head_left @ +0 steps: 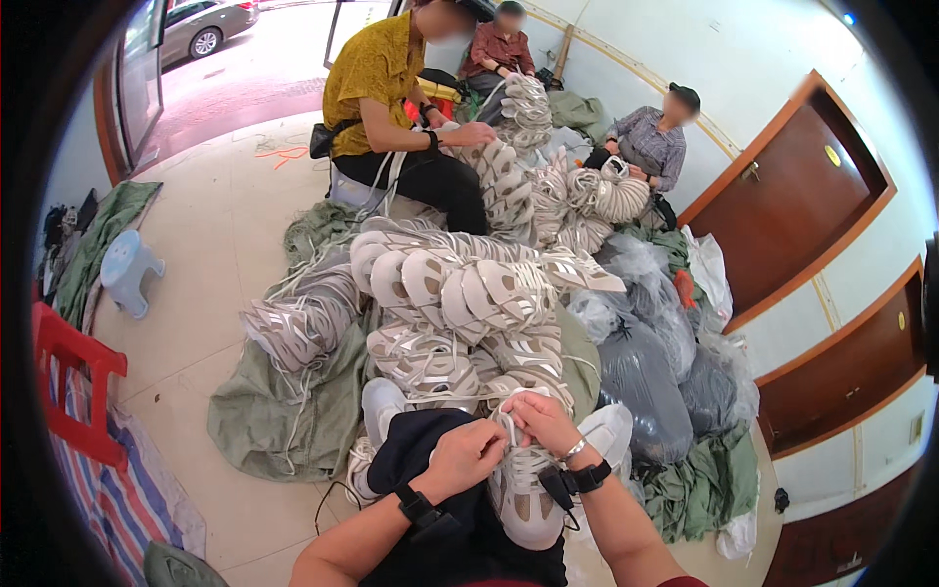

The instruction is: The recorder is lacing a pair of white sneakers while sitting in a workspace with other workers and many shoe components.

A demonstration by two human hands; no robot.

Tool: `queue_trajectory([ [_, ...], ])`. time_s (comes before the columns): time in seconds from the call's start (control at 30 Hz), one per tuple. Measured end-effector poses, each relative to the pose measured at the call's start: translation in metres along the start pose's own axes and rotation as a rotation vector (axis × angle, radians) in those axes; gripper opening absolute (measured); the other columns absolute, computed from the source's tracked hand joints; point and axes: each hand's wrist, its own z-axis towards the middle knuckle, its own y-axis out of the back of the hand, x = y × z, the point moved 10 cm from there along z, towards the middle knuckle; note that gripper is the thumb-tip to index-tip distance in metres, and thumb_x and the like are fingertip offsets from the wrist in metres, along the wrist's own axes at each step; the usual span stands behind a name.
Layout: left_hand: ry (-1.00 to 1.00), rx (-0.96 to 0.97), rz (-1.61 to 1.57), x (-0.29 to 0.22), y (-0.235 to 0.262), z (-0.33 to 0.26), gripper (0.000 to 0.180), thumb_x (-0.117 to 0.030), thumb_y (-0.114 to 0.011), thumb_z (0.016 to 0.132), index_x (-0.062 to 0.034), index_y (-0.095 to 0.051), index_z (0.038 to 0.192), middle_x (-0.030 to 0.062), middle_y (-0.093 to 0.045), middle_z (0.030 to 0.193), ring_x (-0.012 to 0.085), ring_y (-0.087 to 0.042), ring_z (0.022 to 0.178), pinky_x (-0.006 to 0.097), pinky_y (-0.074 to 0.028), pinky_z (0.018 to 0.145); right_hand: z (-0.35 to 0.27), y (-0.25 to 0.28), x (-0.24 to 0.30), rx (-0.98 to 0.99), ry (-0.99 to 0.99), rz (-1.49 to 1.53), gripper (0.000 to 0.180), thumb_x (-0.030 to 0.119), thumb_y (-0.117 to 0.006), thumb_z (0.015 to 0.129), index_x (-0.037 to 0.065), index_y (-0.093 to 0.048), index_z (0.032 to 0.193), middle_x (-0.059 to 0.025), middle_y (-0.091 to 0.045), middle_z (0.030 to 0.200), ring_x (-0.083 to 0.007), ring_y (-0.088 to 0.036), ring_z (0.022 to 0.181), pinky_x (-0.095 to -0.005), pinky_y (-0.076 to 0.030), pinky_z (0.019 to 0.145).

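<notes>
A white and beige shoe upper [523, 494] lies on my lap over dark clothing. My left hand [468, 456] and my right hand [541, 421] meet at its near top edge, both pinching the upper and what looks like a thin white lace. Each wrist wears a black band. Just beyond my hands lies a big heap of the same white shoe uppers [460, 293], bundled in rows on green cloth [284, 411].
Three other people sit beyond the heap: one in a yellow shirt [377, 73], two against the far wall. Grey plastic sacks [646, 382] are piled at right. A red stool [73, 386] and a light blue stool [127, 269] stand at left. Brown doors [792, 196] line the right wall.
</notes>
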Motion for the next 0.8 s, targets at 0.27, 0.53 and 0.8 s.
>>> queue_trajectory([
  [0.27,0.069,0.026,0.060,0.001,-0.005,-0.004,0.006,-0.010,-0.064,0.083,-0.0059,-0.062,0.086,0.0096,-0.062,0.079,0.0278,-0.062,0.070,0.036,-0.049,0.061,-0.005,-0.003,-0.004,0.055,0.019,0.050,0.026,0.025,-0.047,0.099,0.004,-0.061,0.106,0.0050,-0.046,0.071,-0.0036,-0.045,0.059,-0.0209,-0.050,0.053],
  [0.53,-0.018,0.059,0.155,-0.008,-0.010,0.001,0.007,-0.008,-0.065,0.083,-0.0047,-0.064,0.089,0.0087,-0.062,0.078,0.0223,-0.061,0.066,0.031,-0.048,0.060,-0.011,-0.001,0.008,0.082,0.125,0.104,0.025,0.023,-0.047,0.099,0.005,-0.062,0.106,0.0055,-0.045,0.070,-0.0031,-0.045,0.059,-0.0206,-0.050,0.054],
  [0.8,0.057,0.060,0.206,-0.002,-0.014,0.002,0.007,-0.006,-0.066,0.083,-0.0033,-0.064,0.089,0.0082,-0.061,0.077,0.0184,-0.061,0.065,0.028,-0.048,0.059,-0.014,0.002,0.008,0.126,0.175,0.192,0.025,0.023,-0.047,0.099,0.003,-0.062,0.106,0.0046,-0.047,0.072,-0.0026,-0.047,0.061,-0.0206,-0.052,0.055],
])
